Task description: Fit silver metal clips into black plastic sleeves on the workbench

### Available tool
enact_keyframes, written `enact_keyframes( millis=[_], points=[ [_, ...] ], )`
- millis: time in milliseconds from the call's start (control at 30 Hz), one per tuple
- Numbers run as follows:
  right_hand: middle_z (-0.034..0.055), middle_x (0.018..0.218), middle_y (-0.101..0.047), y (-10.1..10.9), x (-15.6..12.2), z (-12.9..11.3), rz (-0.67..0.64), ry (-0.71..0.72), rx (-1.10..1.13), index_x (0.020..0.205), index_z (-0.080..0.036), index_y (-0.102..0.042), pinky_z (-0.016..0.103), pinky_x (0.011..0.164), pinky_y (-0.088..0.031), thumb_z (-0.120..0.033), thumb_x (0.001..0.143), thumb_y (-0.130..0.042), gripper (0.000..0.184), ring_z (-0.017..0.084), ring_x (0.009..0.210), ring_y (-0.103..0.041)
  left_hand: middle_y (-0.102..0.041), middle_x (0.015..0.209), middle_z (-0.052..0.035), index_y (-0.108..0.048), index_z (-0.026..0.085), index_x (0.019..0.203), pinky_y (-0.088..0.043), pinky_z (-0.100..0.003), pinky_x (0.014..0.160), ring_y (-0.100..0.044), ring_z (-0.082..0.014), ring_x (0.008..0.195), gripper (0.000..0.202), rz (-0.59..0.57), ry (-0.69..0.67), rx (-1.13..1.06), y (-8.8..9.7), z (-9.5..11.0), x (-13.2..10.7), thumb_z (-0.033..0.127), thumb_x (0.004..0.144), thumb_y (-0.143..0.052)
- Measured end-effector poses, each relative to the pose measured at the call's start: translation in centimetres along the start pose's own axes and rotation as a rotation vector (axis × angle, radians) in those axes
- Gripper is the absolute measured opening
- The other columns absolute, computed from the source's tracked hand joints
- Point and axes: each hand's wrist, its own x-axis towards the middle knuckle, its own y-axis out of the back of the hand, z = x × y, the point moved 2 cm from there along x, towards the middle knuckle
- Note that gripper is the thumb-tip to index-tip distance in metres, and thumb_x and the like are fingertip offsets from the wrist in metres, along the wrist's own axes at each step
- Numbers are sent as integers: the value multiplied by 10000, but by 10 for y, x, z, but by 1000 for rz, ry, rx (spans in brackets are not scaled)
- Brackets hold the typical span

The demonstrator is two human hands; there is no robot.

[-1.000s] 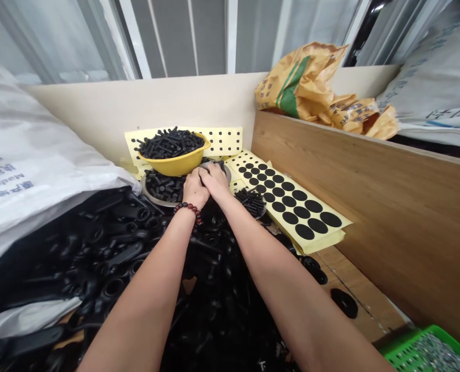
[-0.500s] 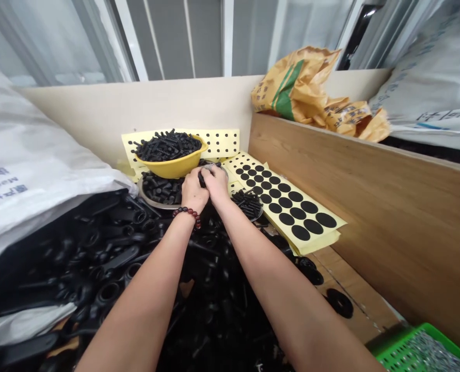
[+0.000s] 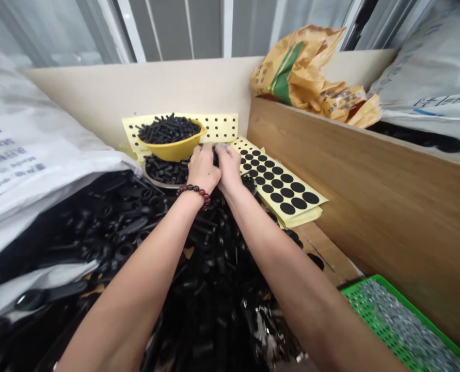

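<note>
My left hand (image 3: 204, 168), with a dark bead bracelet at the wrist, is closed beside my right hand (image 3: 228, 164). Both sets of fingers curl together around a small black part (image 3: 215, 156), mostly hidden between them, so its kind does not show. Just left of them, a yellow bowl (image 3: 175, 151) heaped with black ridged plugs rests over a round metal tray (image 3: 154, 181) of short black cylinders. Close by on the right, more small black ridged pieces (image 3: 249, 182) show partly behind my right wrist.
Sticker sheets (image 3: 295, 217) with black dots lie right of my hands. Black plastic parts (image 3: 137, 227) pile up below my arms. A white sack (image 3: 40, 139) stands left, a wooden board (image 3: 330, 150) right, and a green basket (image 3: 353, 294) of metal pieces at lower right.
The view has tilted down and shifted, bringing more of the green basket into sight. My hands stay together and now sit slightly higher and further right in the picture.
</note>
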Motion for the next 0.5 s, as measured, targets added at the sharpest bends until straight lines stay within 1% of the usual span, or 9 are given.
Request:
enact_keyframes(
  millis=[100, 200, 300, 400, 500],
  points=[
    [10, 830, -557, 23, -23, -27, 26, -15, 38, 966, -163, -551, 265, 678, -458, -299, 900, -255, 333, 152, 812, -561, -543, 1124, -111, -476, 142, 1189, -370, -357, 973, -490, -257, 1110, 436, 22, -37, -21, 22, 22, -28, 38, 765, -469],
    [14, 842, -565, 47, -64, -57, 41, 4, 94, 969, -171, -553, 277, 688, -470, -310, 899, -267, 325, 159, 821, -567, -540, 1110, -104, -467, 148, 1196, -382, -350, 963, -497, -247, 1090, 476, 59, -55, -60, 41, 36, -71, 9, 741, -463],
    [27, 855, -593, 67, -118, -78, 1, -15, 125, 938, -184, -574, 306, 734, -478, -312, 875, -333, 280, 177, 854, -571, -517, 1142, -101, -440, 175, 1218, -397, -336, 961, -494, -233, 1099, 537, 89, -49, -128, 55, 40, -124, -8, 713, -459],
    [39, 923, -607, 84, -172, -90, -50, -55, 195, 921, -201, -586, 325, 825, -464, -296, 850, -396, 224, 179, 906, -570, -499, 1153, -88, -405, 211, 1244, -401, -328, 972, -495, -215, 1099, 600, 45, -21, -221, 63, 39, -178, -14, 689, -440],
    [42, 972, -596, 99, -220, -97, -104, -94, 264, 908, -219, -588, 330, 862, -455, -275, 833, -442, 173, 178, 941, -563, -492, 1173, -83, -387, 250, 1252, -394, -346, 988, -475, -214, 1132, 632, -6, -6, -303, 64, 38, -226, -18, 680, -414]
  ],
)
